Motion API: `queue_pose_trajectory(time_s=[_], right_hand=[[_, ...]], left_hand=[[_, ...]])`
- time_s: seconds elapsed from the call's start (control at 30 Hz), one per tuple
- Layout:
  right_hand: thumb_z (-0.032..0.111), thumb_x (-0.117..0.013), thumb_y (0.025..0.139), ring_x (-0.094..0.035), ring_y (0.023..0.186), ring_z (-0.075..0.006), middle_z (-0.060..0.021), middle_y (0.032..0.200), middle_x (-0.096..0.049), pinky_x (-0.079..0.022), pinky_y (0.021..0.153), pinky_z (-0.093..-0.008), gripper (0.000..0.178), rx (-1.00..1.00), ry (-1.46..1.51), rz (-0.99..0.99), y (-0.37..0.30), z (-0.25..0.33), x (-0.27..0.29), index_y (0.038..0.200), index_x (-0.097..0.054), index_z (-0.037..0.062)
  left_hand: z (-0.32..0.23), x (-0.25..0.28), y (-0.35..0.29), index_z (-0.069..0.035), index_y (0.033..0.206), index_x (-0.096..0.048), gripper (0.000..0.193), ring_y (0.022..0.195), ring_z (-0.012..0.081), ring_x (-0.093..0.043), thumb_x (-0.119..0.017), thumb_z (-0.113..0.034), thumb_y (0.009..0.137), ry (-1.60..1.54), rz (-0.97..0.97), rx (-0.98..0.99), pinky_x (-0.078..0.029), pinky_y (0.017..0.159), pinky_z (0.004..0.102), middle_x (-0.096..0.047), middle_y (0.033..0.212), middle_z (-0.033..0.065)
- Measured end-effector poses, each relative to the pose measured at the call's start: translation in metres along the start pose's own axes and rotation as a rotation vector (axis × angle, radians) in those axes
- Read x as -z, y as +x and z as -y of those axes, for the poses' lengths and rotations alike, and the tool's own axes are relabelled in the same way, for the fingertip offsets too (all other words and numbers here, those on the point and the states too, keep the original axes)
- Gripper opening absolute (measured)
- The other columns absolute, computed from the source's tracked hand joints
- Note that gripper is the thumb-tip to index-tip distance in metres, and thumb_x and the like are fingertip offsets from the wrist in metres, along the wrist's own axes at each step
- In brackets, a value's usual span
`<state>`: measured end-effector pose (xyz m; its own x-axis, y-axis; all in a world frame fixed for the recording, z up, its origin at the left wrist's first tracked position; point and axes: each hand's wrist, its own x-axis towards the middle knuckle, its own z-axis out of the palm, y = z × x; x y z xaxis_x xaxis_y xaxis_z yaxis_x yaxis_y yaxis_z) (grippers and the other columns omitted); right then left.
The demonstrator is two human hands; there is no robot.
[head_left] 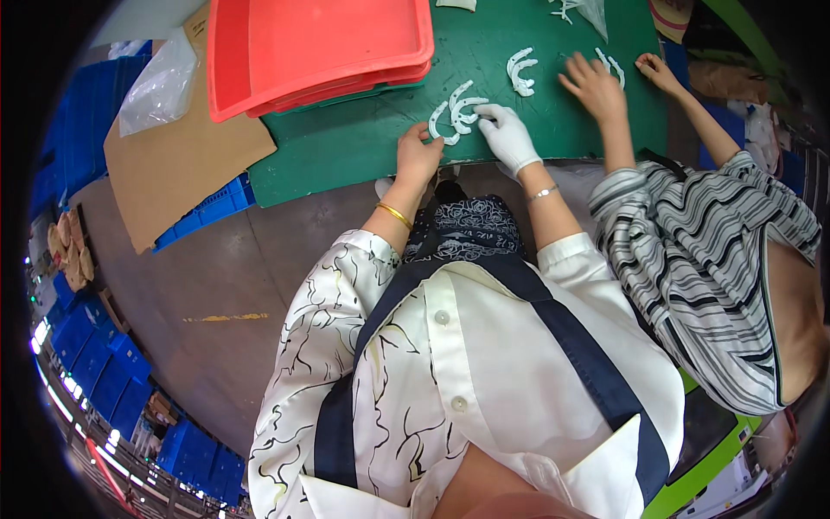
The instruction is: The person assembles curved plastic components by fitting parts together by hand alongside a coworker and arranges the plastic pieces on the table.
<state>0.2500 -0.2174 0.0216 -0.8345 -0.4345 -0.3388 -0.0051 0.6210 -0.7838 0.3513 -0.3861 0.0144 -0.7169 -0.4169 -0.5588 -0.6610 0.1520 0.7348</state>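
On the green table in front of me lie white C-shaped plastic pieces with small holes. My bare left hand has its fingers closed at the lower end of one curved white piece. My right hand, in a white glove, pinches the end of the curved white piece just right of it. The two pieces lie close together, partly overlapping. Farther right is a small group of similar white pieces, apart from my hands.
Stacked red trays stand at the table's left, beside brown cardboard and a clear plastic bag. On my right, a co-worker's hand reaches over the table near white pieces; their other hand is at the edge.
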Motion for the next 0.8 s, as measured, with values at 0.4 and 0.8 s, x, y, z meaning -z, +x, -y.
queue_pose_trajectory(time_s=[0.4, 0.8], right_hand=[[0.011, -0.06, 0.09, -0.064, 0.094, -0.03, -0.0168, 0.104, -0.062, -0.051, 0.086, -0.0379, 0.024, 0.043, -0.047, -0.346, -0.034, -0.007, -0.017, 0.112, -0.062, 0.0028], [0.015, -0.056, 0.091, -0.062, 0.096, -0.0339, -0.0164, 0.101, -0.062, -0.049, 0.086, -0.0433, 0.019, -0.074, -0.01, -0.329, -0.08, -0.023, -0.023, 0.107, -0.06, 0.0059]], left_hand=[[0.017, 0.039, -0.012, 0.002, 0.132, -0.054, 0.05, 0.091, 0.0199, -0.067, -0.068, -0.012, 0.086, -0.263, 0.062, 0.016, -0.057, 0.069, 0.0312, -0.057, 0.126, 0.0185], [0.066, 0.142, -0.055, -0.006, 0.146, -0.039, 0.081, 0.128, 0.0444, -0.044, -0.077, -0.022, 0.077, 1.102, -0.204, -0.15, -0.043, 0.103, 0.0494, -0.034, 0.149, 0.0277]])
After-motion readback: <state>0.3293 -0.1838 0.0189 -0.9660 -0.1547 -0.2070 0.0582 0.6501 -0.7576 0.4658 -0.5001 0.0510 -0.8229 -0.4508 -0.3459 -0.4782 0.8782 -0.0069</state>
